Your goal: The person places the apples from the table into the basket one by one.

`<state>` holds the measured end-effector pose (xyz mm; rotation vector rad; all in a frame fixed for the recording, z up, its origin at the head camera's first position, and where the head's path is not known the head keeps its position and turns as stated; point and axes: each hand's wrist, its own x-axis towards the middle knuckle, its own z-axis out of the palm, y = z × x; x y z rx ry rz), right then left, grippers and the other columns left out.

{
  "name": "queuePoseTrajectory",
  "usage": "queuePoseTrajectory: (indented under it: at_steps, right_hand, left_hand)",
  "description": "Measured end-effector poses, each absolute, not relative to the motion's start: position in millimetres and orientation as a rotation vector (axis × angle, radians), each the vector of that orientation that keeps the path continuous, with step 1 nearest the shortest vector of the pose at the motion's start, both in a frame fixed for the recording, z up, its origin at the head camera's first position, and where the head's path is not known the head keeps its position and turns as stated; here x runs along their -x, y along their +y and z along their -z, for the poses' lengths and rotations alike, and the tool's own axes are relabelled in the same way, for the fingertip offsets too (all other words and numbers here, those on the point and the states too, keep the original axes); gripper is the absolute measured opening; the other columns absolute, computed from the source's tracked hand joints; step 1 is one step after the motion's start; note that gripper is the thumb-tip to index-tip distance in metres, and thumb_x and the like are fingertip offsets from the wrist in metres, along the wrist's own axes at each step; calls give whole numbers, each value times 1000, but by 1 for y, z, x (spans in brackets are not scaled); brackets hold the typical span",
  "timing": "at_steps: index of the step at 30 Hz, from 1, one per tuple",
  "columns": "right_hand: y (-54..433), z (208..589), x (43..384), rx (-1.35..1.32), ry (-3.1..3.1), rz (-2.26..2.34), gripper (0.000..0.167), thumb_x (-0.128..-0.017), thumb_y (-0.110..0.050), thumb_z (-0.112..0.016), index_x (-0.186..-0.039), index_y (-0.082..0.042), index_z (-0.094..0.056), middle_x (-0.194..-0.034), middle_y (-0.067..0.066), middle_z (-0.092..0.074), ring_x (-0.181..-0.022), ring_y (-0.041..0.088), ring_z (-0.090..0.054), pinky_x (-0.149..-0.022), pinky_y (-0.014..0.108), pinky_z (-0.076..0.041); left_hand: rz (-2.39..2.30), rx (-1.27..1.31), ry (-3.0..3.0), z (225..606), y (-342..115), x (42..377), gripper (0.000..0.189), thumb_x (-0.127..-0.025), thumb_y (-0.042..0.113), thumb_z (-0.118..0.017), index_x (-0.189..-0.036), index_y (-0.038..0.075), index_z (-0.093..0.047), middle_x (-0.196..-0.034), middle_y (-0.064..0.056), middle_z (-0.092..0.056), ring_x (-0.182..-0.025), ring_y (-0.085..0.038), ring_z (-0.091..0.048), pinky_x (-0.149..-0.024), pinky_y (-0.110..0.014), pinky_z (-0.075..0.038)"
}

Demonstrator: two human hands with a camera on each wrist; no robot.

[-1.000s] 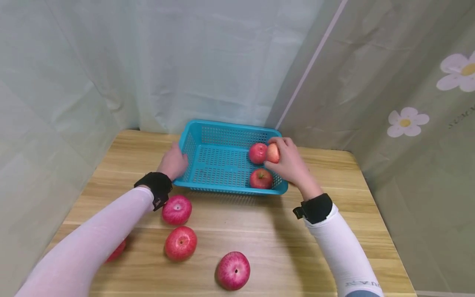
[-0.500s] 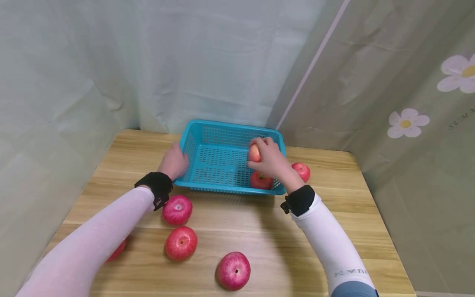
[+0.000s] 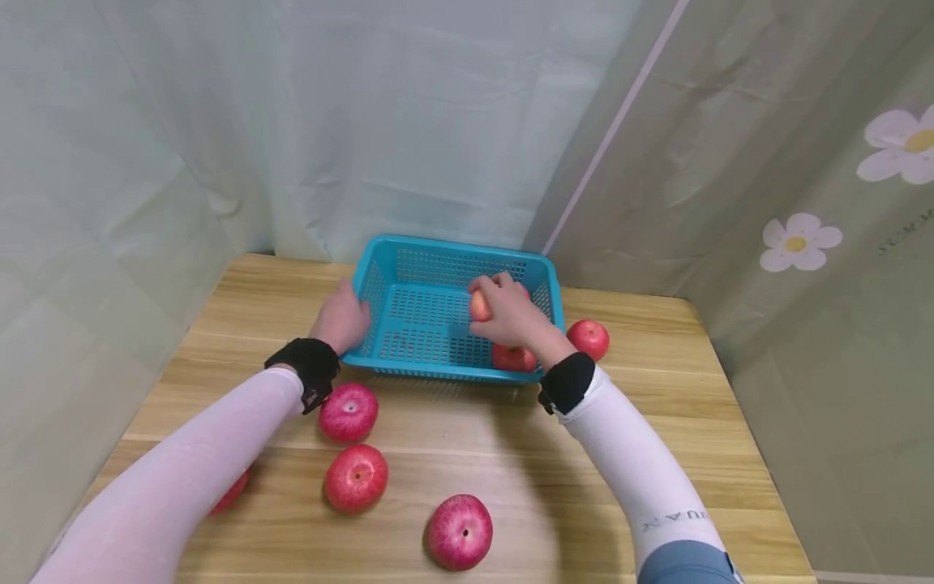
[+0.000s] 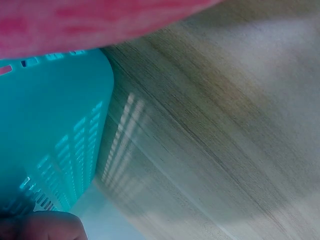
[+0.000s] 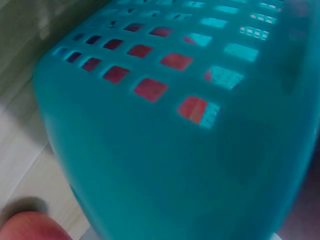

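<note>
Right fingers (image 3: 483,284) grasp a peachy apple (image 3: 478,307); left fingers (image 4: 50,227) grip a perforated blue basket (image 3: 419,320).

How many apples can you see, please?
8: one apple in the right hand, two more in the basket, one right of it, four on the near side, including one partly behind a sleeve. More may be hidden.

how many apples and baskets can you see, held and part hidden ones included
Blue basket: 1
Apples: 8 (5 on the table, 2 in the basket, 1 in the right hand)
Total: 9
</note>
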<state>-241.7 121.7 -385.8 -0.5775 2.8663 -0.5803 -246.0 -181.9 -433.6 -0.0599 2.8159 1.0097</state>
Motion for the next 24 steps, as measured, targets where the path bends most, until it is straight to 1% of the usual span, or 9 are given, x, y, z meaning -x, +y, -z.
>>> queuePoseTrajectory:
  at_steps: [5, 9, 13, 19, 24]
  right_hand:
    - [118, 391, 244, 631, 2857, 511, 60, -96, -30, -76, -149, -17, -50, -146, 17, -45, -128, 33, -46, -85, 43, -56]
    - [116, 397, 246, 667, 2854, 489, 60, -96, -27, -78, -149, -16, -51, -144, 17, -46, -128, 33, -46, -89, 43, -56]
    - [114, 402, 247, 699, 2848, 480, 62, -95, -25, -80, -150, -16, -52, -145, 17, -47, -129, 34, -47, -90, 43, -57]
    - [111, 410, 248, 729, 2832, 440, 62, -95, -22, -82, -149, -17, -51, -147, 17, -46, -132, 36, -44, -93, 44, -57]
    - [111, 415, 249, 732, 2812, 395, 64, -95, -24, -82, -150, -19, -50, -146, 15, -44, -132, 35, -43, -94, 45, -57]
  left_hand:
    - [-1006, 61, 2818, 434, -182, 246, 57, -113, 19, -40, -152, -19, -22, -127, -41, -54, -110, -49, -63, -89, -58, -54]
    - [-1008, 58, 2812, 434, -181, 246, 57, -113, 19, -40, -152, -19, -22, -125, -40, -54, -106, -47, -63, -87, -57, -54]
    - [-1016, 56, 2811, 433, -181, 245, 57, -113, 19, -40, -153, -18, -22, -124, -40, -55, -104, -46, -63, -85, -56, -55]
    - [-1022, 52, 2818, 432, -181, 244, 56, -113, 18, -41, -152, -18, -23, -124, -40, -55, -105, -47, -63, -85, -56, -55]
    - [-1020, 47, 2829, 431, -180, 243, 54, -113, 18, -41, -150, -19, -25, -123, -41, -55, -106, -48, -63, -86, -57, -54]
